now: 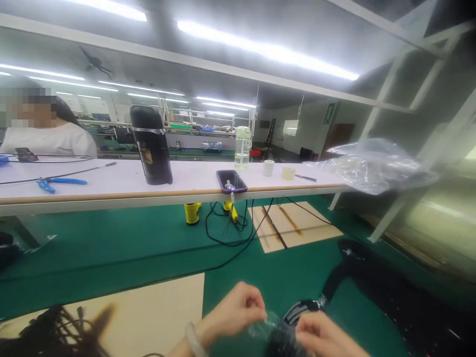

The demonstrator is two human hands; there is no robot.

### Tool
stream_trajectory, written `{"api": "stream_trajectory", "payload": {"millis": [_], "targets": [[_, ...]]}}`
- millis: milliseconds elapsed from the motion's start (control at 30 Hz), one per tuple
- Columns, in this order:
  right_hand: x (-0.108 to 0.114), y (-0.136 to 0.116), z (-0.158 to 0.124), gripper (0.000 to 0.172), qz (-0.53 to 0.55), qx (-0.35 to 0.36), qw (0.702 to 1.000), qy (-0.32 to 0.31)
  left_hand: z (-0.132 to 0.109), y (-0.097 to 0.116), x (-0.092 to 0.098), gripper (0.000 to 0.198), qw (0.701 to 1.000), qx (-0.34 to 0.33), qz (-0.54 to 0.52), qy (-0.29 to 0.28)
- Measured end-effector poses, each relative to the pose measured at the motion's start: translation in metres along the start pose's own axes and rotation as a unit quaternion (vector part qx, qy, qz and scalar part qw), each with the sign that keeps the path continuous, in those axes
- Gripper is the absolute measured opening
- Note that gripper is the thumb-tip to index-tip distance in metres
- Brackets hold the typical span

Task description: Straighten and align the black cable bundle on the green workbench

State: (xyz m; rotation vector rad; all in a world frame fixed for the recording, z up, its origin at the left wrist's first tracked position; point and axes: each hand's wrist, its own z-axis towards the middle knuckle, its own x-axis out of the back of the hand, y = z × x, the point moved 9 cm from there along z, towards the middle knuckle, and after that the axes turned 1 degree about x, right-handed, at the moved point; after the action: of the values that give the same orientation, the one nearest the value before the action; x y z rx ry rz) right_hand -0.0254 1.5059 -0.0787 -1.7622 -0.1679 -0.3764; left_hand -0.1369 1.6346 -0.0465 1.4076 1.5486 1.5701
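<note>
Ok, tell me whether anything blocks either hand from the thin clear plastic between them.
Nothing visible does: the bare left hand seems to pinch the thin clear plastic at its left, the bare right hand at its right. A blurred black item shows inside or beneath it.

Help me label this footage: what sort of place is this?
Likely a workshop or small assembly floor: blue pliers lie on the long white shelf, a bundle of dark cables lies at lower left, and strip lights run overhead.

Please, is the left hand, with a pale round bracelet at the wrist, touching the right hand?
Apart. The head view shows a gap between the left hand and the right hand; crumpled, transparent plastic film shows there.
</note>
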Motion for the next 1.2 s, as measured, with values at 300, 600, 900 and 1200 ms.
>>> {"api": "stream_trajectory", "payload": {"millis": [300, 600, 900, 1200], "targets": [[0.217, -0.143, 0.072, 0.042, -0.212, 0.223, 0.933, 0.189, 0.076, 0.196, 0.111, 0.016, 0.940, -0.177, 0.179, 0.229], [0.289, -0.195, 0.185, 0.030, -0.435, 0.207, 0.824, 0.297, 0.140, 0.245, 0.165, 0.017, 0.792, -0.066, 0.470, 0.384], [0.286, -0.218, 0.227, 0.075, -0.476, 0.249, 0.818, 0.205, 0.163, 0.229, 0.176, 0.027, 0.744, 0.021, 0.523, 0.415], [0.264, -0.219, 0.245, 0.074, -0.442, 0.315, 0.836, 0.078, 0.165, 0.219, 0.175, 0.035, 0.740, -0.009, 0.514, 0.434]]}}
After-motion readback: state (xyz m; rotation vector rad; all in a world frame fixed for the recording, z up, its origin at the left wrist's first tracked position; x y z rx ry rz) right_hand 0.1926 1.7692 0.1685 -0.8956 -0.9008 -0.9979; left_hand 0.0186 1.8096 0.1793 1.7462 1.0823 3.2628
